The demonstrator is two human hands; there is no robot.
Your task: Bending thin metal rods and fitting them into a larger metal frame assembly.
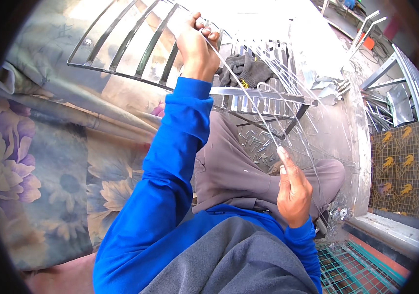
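My left hand (199, 46) is raised at the top centre, its fingers closed around a thin metal rod (243, 90). The rod slants down to the right as far as the fingertips of my right hand (293, 190). That hand is near my right knee, thumb and fingers drawn together at the rod's lower end. Just beyond the left hand stands a small slatted metal bench (263, 91). On it lie dark grey gloves (246, 70) and a bundle of long thin rods (280, 73).
A curved slatted metal frame (141, 54) leans at the upper left, beside floral cloth (62, 191). Short metal offcuts (258, 144) litter the floor under the bench. On the right are a metal frame (400, 73), a patterned panel (400, 166) and a green wire grid (356, 267).
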